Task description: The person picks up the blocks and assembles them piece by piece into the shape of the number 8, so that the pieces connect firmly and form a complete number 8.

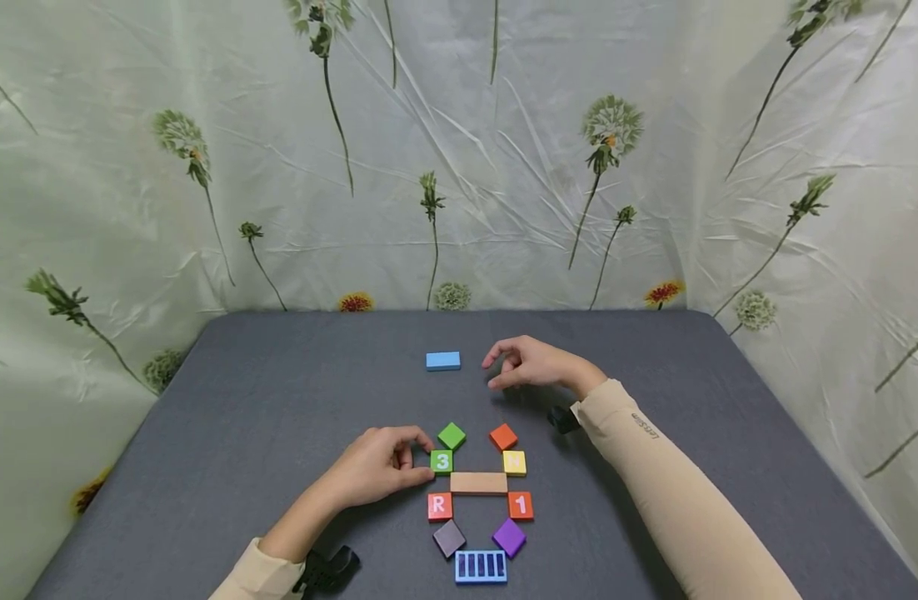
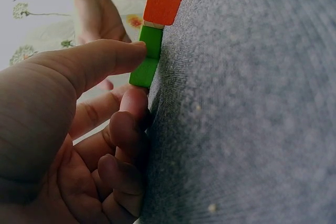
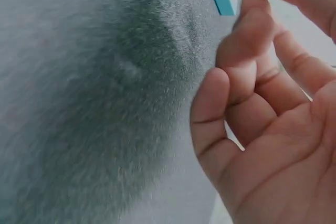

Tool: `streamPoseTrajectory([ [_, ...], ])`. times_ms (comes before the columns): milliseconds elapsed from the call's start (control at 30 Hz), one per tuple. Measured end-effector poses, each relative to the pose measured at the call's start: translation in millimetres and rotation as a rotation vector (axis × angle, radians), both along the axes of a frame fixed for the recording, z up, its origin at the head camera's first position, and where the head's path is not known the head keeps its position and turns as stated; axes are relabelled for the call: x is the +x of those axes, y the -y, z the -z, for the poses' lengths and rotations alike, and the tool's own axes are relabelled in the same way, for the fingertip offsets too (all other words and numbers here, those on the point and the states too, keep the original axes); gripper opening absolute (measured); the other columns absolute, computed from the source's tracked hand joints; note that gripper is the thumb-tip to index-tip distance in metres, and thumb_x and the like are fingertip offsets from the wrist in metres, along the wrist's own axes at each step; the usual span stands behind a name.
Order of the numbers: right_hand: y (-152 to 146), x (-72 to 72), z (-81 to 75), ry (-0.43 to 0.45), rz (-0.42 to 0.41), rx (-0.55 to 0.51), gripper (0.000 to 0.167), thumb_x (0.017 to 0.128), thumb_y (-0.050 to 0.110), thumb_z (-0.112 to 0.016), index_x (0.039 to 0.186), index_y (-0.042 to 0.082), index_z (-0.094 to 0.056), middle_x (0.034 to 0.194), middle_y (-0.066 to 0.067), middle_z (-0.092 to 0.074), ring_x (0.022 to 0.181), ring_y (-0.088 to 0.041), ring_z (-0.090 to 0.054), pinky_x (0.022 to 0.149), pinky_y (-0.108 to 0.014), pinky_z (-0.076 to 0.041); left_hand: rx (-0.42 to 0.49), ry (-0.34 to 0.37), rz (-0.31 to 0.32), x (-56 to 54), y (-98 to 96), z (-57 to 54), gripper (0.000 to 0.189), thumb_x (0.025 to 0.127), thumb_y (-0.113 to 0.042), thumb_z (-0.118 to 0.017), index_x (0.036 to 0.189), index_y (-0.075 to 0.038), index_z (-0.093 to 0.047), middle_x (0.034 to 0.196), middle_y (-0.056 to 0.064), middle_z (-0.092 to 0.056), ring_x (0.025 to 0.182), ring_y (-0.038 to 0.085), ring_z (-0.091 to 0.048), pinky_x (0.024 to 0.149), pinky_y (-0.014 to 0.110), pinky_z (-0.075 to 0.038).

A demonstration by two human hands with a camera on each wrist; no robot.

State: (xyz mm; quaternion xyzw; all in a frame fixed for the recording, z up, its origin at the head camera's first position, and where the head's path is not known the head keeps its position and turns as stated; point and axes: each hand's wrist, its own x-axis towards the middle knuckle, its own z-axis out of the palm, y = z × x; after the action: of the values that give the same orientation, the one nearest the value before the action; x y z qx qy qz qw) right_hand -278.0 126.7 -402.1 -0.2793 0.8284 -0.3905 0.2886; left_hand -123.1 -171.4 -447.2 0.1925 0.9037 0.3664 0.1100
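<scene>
My left hand (image 1: 384, 462) has its thumb and index finger at opposite sides of a green block marked 3 (image 1: 441, 462), lightly pinching it on the table. In the left wrist view, the thumb overlaps the green block (image 2: 144, 72), and the other fingers curl loosely beneath. Farther back, my right hand (image 1: 530, 363) hovers with bent, spread fingers and holds nothing. Left of its fingertips lies a blue rectangular block (image 1: 443, 361), which also shows at the top of the right wrist view. Beside the left hand, a plain wooden bar (image 1: 479, 483) lies within a ring of blocks.
Around the bar lie a green block (image 1: 451, 436), orange block (image 1: 503, 437), yellow block (image 1: 515, 463), red R block (image 1: 440, 507), red 1 block (image 1: 521, 506), grey block (image 1: 449, 539), purple block (image 1: 509, 537) and blue striped block (image 1: 481, 567). A floral curtain (image 1: 474, 150) borders the grey table (image 1: 294, 367).
</scene>
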Motion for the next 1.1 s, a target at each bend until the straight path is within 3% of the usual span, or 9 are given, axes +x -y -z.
streamPoseTrajectory([
  [333, 25.6, -14.0, 12.1, -0.059, 0.084, -0.006, 0.038, 0.102, 0.015, -0.072, 0.136, 0.002, -0.062, 0.065, 0.005, -0.057, 0.063, -0.013, -0.05, 0.069, -0.03, -0.042, -0.002, 0.014, 0.006, -0.1, 0.3, 0.1, 0.027, 0.093, -0.03, -0.086, 0.114, -0.019, -0.074, 0.071, -0.01, -0.056, 0.059, 0.0, -0.045, 0.055, 0.021, -0.033],
  [567, 42.4, -18.6, 16.8, -0.118, 0.124, 0.027, 0.04, 0.102, 0.018, -0.073, 0.138, 0.005, -0.062, 0.068, 0.003, -0.061, 0.062, -0.011, -0.051, 0.067, -0.028, -0.042, -0.012, 0.012, -0.001, 0.0, -0.4, -1.0, 0.027, 0.093, -0.031, -0.086, 0.114, -0.02, -0.074, 0.071, -0.01, -0.057, 0.059, 0.001, -0.045, 0.054, 0.021, -0.034],
  [1100, 62.1, -16.6, 17.6, -0.137, 0.164, 0.084, 0.036, 0.103, 0.02, -0.074, 0.136, 0.011, -0.065, 0.066, 0.004, -0.059, 0.06, -0.011, -0.051, 0.065, -0.027, -0.042, -0.019, 0.018, -0.012, 1.2, -1.7, -1.2, 0.027, 0.092, -0.031, -0.086, 0.114, -0.02, -0.074, 0.071, -0.01, -0.057, 0.059, 0.001, -0.046, 0.055, 0.021, -0.034],
])
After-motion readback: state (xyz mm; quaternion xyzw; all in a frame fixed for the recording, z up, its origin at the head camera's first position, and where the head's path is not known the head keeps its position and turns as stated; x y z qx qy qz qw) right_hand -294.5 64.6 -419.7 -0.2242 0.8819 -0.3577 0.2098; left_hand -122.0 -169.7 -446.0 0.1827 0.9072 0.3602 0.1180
